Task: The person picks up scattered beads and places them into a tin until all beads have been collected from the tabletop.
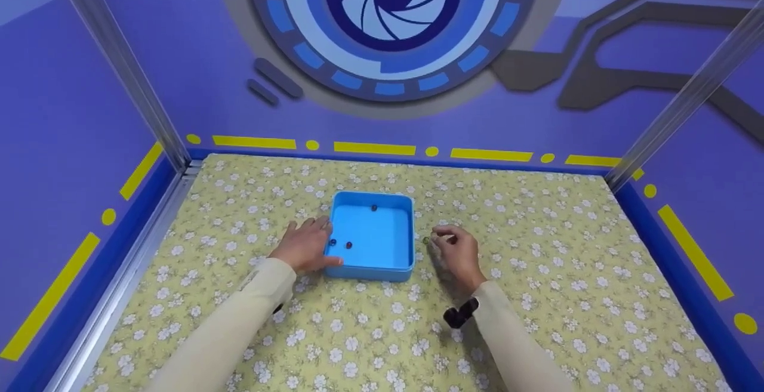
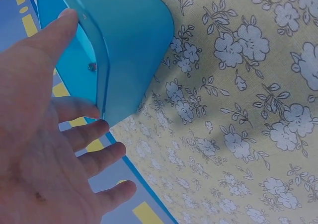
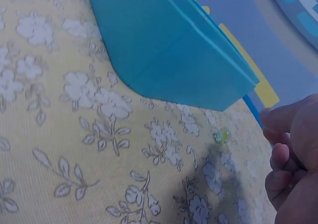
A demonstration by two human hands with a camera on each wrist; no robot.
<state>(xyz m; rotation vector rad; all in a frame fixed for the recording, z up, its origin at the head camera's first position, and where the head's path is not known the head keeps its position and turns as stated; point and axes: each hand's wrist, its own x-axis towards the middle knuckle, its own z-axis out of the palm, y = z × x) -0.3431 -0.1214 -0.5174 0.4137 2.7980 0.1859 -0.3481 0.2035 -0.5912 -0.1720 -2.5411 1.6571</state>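
A square blue box with low walls stands in the middle of the table. Inside it lie three small dark marbles, one towards the back and two near the left side. My left hand rests on the box's left front corner, thumb over the rim and fingers spread; the left wrist view shows them fairly straight. A greenish-yellow glass marble lies on the cloth just right of the box. Close beside it is my right hand, thumb and index finger bent towards it, the other fingers loosely curled with nothing visible in them.
A yellow cloth with white flowers covers the table. Blue-purple printed panels enclose the back and both sides. Metal posts rise at the back corners. A black wrist device sits at my right sleeve.
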